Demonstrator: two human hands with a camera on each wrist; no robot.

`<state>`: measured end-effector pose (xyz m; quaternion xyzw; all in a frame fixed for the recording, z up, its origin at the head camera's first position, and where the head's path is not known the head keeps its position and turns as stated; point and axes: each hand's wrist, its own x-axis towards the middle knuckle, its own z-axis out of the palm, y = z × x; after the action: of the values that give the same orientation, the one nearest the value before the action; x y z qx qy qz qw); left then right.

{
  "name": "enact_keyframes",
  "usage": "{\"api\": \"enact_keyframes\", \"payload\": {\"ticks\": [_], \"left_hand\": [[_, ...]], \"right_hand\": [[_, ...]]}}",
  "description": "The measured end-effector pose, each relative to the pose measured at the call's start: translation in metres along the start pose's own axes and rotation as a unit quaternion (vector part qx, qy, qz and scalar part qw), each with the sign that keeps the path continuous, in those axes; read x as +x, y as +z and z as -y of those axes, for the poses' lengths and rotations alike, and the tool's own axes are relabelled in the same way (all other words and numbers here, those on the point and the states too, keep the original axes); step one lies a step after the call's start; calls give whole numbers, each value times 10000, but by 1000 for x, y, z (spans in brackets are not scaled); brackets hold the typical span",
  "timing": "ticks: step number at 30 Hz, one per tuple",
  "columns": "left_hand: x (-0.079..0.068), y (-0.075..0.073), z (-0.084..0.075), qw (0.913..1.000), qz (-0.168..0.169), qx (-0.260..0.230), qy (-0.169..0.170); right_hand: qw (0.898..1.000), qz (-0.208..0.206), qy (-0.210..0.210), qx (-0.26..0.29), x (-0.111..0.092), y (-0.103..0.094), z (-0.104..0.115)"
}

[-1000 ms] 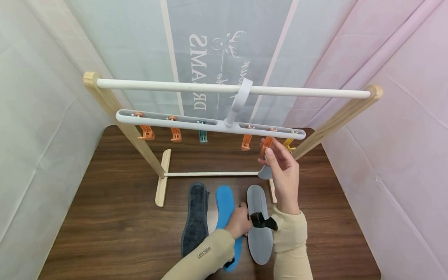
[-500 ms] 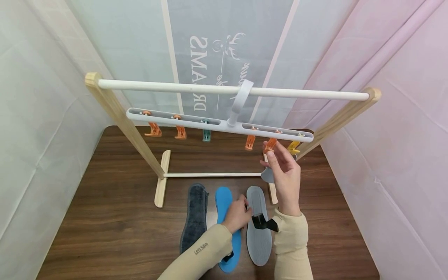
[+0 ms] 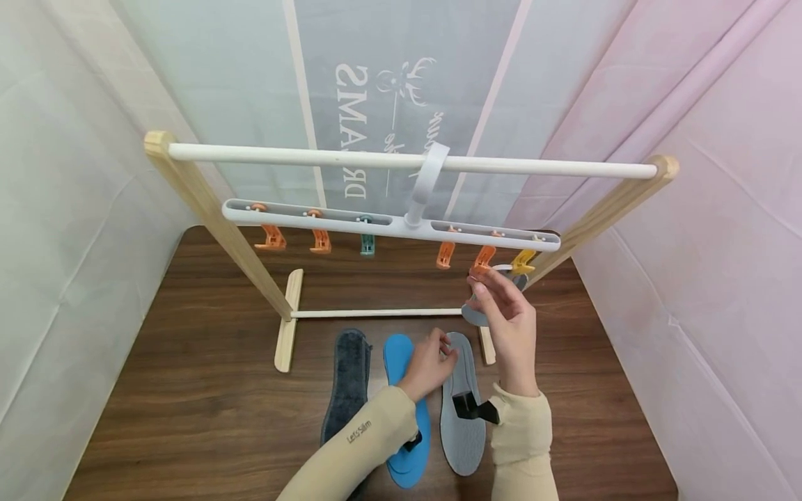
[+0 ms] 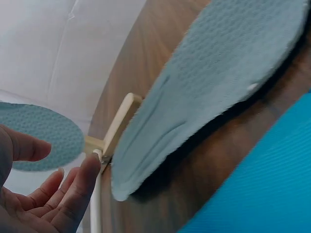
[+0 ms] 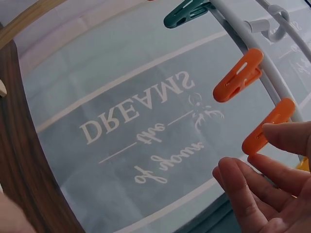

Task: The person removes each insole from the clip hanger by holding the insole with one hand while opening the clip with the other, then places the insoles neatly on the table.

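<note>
My right hand point(image 3: 510, 313) is just below an orange clip point(image 3: 483, 260) on the white clip hanger point(image 3: 376, 224). In the right wrist view its thumb overlaps that clip point(image 5: 268, 127), with the forefinger right at the clip's lower end. Behind this hand a grey insole point(image 3: 474, 315) hangs under the orange and yellow clips point(image 3: 523, 262), partly hidden. Over the table, my left hand point(image 3: 429, 365) hovers between the blue and grey insoles, thumb and fingers apart and holding nothing. A second grey insole point(image 4: 204, 92) lies on the table; the hanging one point(image 4: 46, 136) shows behind the left fingers.
The hanger hooks over the white rail point(image 3: 282, 154) of a wooden stand point(image 3: 219, 223). Left of the grey insole lie blue insoles point(image 3: 407, 466) and dark fleece insoles point(image 3: 351, 376). More orange clips point(image 3: 320, 241) and a teal clip point(image 3: 367, 243) hang along the hanger.
My right fingers have slipped down off the orange clip. The left hand has moved slightly up toward the grey insole's far end, its fingers loosening. The hanger has shifted slightly right.
</note>
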<state>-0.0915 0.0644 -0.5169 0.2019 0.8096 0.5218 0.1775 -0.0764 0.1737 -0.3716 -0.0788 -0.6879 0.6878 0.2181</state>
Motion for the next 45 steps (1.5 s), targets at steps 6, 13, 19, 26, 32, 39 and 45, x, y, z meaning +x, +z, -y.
{"api": "enact_keyframes", "payload": {"ticks": [6, 13, 19, 26, 32, 39, 45], "left_hand": [[9, -5, -6, 10000, -2, -84, -22], [20, -9, -18, 9999, -57, -81, -32], [30, -11, -28, 9987, -256, 219, 372], [39, -11, -37, 9956, -312, 313, 826], [41, -12, -48, 9941, -306, 156, 1034], [42, -10, -57, 9877, -643, -55, 1421], [42, -9, -61, 9838, -709, -203, 1632]], "right_hand": [[9999, -75, 127, -51, -4, -6, -5], [9991, -404, 77, -74, -6, -14, -6], [9971, -707, -139, -243, -7, -20, -3], [9939, -1043, -355, -28, -8, -29, -1], [9880, -1475, -466, -44, -7, -34, 2], [9878, -1359, -624, -429, -4, -38, 4], [9882, -1141, -830, -602, 4, -42, 7]]}}
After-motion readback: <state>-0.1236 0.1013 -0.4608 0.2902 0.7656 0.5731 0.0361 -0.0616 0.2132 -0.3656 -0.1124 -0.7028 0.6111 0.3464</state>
